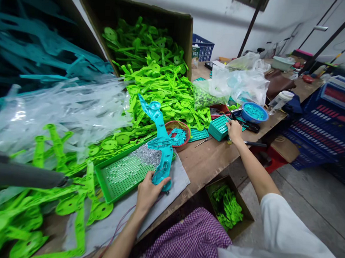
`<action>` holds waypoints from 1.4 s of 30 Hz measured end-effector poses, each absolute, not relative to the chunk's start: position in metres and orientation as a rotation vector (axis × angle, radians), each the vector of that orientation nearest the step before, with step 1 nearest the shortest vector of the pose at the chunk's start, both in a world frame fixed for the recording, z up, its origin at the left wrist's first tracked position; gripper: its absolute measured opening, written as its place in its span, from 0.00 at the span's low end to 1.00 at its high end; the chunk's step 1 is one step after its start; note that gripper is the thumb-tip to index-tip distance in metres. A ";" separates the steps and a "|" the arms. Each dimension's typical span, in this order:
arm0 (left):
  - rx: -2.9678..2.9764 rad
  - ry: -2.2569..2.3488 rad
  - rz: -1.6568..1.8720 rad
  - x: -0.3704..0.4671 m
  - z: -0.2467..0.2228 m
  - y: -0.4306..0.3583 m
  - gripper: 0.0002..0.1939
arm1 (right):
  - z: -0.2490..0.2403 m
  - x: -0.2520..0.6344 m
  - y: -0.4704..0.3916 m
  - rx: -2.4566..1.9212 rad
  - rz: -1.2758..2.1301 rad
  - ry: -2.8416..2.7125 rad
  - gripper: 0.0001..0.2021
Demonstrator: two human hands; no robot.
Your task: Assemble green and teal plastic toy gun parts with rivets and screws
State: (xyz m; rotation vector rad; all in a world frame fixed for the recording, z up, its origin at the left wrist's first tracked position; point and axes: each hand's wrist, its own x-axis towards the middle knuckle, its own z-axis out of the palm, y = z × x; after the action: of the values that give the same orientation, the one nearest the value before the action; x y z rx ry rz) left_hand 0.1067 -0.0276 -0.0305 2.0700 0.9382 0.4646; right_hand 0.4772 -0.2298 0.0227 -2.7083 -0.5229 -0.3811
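My left hand (149, 192) is closed on the lower end of a long teal plastic part (163, 148), which slants up over the edge of a green perforated tray (110, 197) holding small metal pieces. My right hand (234, 131) reaches out to the right, its fingers drawn together at the edge of a teal ribbed box (218, 128). Whatever is between those fingers is too small to make out. A red basket (185, 142) with small teal pieces stands just behind the teal part, and a blue bowl (253, 112) of similar pieces sits beyond my right hand.
Bright green parts (163, 85) spill from a large cardboard box (192, 48). Clear plastic bags (56, 114) lie at the left, near a dark tool (20, 172). A box of green parts (244, 230) is below the table edge. Blue crates (321, 126) are stacked at the right.
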 end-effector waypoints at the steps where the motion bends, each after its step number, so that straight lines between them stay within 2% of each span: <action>1: 2.067 0.937 0.469 0.107 -0.030 -0.028 0.24 | 0.023 0.476 -0.232 -2.706 -0.373 -0.557 0.13; 6: 2.019 0.923 0.457 0.105 -0.027 -0.032 0.21 | 0.033 0.486 -0.247 -2.608 -0.326 -0.725 0.09; 9: 1.991 0.923 0.439 0.104 -0.026 -0.034 0.21 | 0.049 0.463 -0.242 -2.427 -0.429 -0.661 0.09; 12: 1.991 0.949 0.443 0.106 -0.027 -0.037 0.21 | 0.053 0.387 -0.213 -2.087 -0.439 -0.828 0.11; 16: 1.985 0.975 0.494 0.108 -0.026 -0.042 0.20 | 0.020 0.267 -0.152 -1.693 0.024 -1.228 0.11; 19: 1.983 0.972 0.509 0.109 -0.026 -0.043 0.20 | -0.010 0.229 -0.121 -1.686 0.085 -1.157 0.12; 23: 2.003 0.967 0.503 0.109 -0.028 -0.043 0.19 | -0.025 0.233 -0.116 -1.768 0.013 -1.141 0.11; 28: 1.988 0.950 0.508 0.109 -0.029 -0.043 0.19 | -0.019 0.231 -0.129 -1.779 0.052 -1.089 0.11; 31: 1.976 0.951 0.519 0.109 -0.029 -0.044 0.19 | -0.011 0.224 -0.126 -1.686 0.108 -0.862 0.10; 37: 1.963 0.970 0.529 0.109 -0.031 -0.044 0.20 | 0.014 0.228 -0.083 -1.368 0.240 -0.429 0.19; 42: 1.953 0.990 0.537 0.108 -0.031 -0.044 0.20 | -0.005 0.241 -0.112 -1.373 0.329 -0.460 0.19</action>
State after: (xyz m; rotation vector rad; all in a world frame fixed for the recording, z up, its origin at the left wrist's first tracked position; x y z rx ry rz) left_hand 0.1083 -0.0444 -0.0312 1.9531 0.9901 0.5371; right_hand 0.2405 -0.1123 -0.0054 -1.3735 -0.4598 0.3289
